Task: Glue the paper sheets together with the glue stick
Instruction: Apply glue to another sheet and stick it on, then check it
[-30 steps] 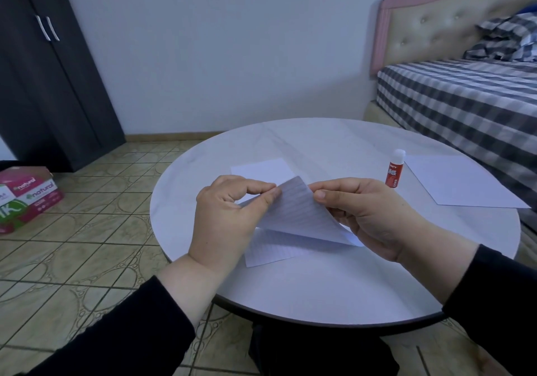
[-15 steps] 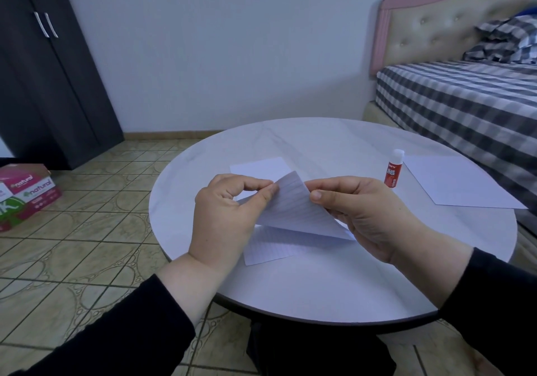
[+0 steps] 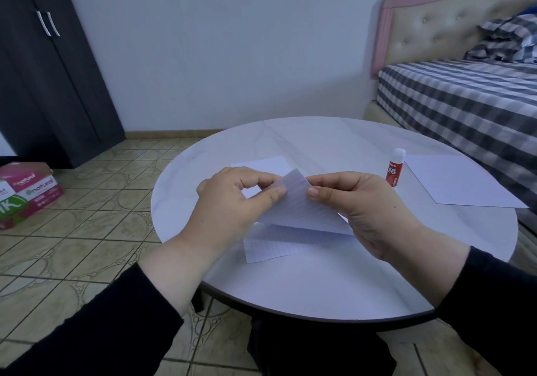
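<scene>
Both hands are up over the round white desk [image 3: 334, 288], working one lined paper sheet [image 3: 299, 210]. The left hand [image 3: 232, 201] pinches its raised corner, thumb and forefinger closed on the edge, the other fingers curled behind. The right hand [image 3: 360, 207] grips the same sheet from the opposite side, thumb on top and the remaining fingers underneath. The sheet's lifted half slopes up between the two sets of fingers; its lower part lies flat on the desk just below them. A plain white sheet [image 3: 261, 165] lies beyond the left fingers. The capped red glue stick [image 3: 393, 167] stands upright past the right fingers, just beside another white sheet [image 3: 462, 183].
</scene>
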A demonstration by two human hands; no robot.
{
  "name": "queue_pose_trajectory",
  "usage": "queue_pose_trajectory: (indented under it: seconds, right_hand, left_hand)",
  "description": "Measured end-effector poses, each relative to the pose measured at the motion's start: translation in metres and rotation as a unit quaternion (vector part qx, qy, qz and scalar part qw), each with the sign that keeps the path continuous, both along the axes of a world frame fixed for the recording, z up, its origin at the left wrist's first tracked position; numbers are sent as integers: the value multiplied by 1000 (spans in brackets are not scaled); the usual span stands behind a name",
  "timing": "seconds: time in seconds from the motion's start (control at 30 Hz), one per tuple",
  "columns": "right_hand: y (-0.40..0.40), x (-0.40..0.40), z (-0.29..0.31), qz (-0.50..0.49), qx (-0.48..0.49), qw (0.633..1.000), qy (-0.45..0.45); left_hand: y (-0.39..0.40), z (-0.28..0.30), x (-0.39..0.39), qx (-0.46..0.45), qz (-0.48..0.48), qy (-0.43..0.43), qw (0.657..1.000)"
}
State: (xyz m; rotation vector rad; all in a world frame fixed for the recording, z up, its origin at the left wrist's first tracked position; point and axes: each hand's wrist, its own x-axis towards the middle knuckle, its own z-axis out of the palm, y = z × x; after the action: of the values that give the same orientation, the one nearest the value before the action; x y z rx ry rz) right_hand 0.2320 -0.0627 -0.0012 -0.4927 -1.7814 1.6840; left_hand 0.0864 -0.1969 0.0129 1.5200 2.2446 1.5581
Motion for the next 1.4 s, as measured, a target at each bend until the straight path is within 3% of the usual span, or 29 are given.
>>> queue_pose_trajectory:
  seconds: [0.3, 0.47, 0.8, 1.07, 1.4]
  right_hand:
    - [10, 14, 3, 28, 114, 993, -24]
    - [11, 15, 0, -43, 252, 961, -108]
    - [14, 13, 10, -88, 247, 959, -108]
    - [16, 12, 33, -90, 243, 957, -130]
    - [15, 9, 67, -89, 305, 934, -164]
  left_hand:
    - [-3, 5, -9, 46, 7, -105, 993]
    - [-2, 4, -11, 70, 5, -143, 987]
    - [-2, 6, -11, 93, 33, -206, 974]
    - [-3, 14, -11, 108, 44, -209, 971]
    - [-10, 32, -17, 134, 21, -225, 965]
